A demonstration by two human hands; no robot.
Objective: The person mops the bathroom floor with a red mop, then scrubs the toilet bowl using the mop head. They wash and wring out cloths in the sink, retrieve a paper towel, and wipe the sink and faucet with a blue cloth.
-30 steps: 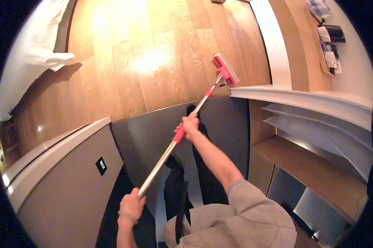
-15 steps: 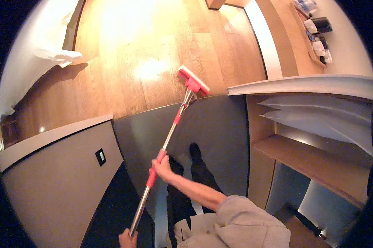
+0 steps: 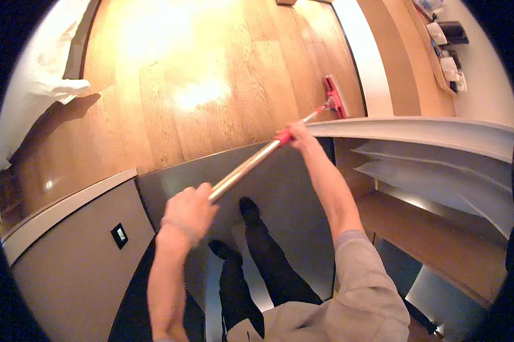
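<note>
A sponge mop with a silver pole (image 3: 245, 169) runs slantwise from lower left to upper right. Its red head (image 3: 336, 97) rests on the wood floor (image 3: 211, 74) by the right-hand baseboard. My left hand (image 3: 189, 212) is closed round the near end of the pole. Farther up, my right hand (image 3: 298, 135) is wrapped about the pole at the red grip, with its arm stretched forward. The mop's lower shaft shows only partly beyond my right hand.
Dark grey flooring (image 3: 285, 188) lies under my feet. At right stands an open shelf (image 3: 428, 228) with white folded items (image 3: 433, 174). A low wall (image 3: 80, 245) with a switch (image 3: 119, 235) is on the left; white cloth (image 3: 40, 85) hangs beyond. A tray of cups (image 3: 447, 68) sits upper right.
The mop head has swung right and turned, from the floor's middle edge to the baseboard. Both hands have moved forward, and the pole leans farther right.
</note>
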